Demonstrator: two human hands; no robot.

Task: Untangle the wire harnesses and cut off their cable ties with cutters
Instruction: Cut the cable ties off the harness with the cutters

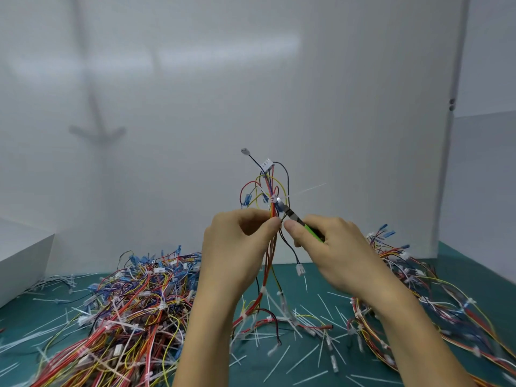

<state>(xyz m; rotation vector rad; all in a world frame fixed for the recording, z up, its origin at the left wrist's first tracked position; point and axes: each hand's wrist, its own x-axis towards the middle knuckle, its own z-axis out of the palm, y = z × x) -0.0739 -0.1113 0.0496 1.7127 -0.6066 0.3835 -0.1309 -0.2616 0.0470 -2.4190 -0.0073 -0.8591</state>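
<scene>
Green mat [480, 263]: strewn with snipped white ties [277, 363] in the foreground
Left pile [125, 317]: thick tangle of red, yellow and blue wires beside the left arm
Right pile [418, 297]: looser heap of wires beside the right arm
Left hand [237, 241]: thumb and curled fingers pinch a wire harness [269, 188], held upright above the mat between the piles
Right hand [335, 247]: fingers wrapped round green-handled cutters [296, 217], thumb tip close to the left thumb
Cutters' tip: against a white cable tie [275, 199] binding the harness just above both hands
Harness top: white connector [266, 164], wires looping below it
Backdrop: plain white wall [335, 79], white box [22, 261] at far left
</scene>
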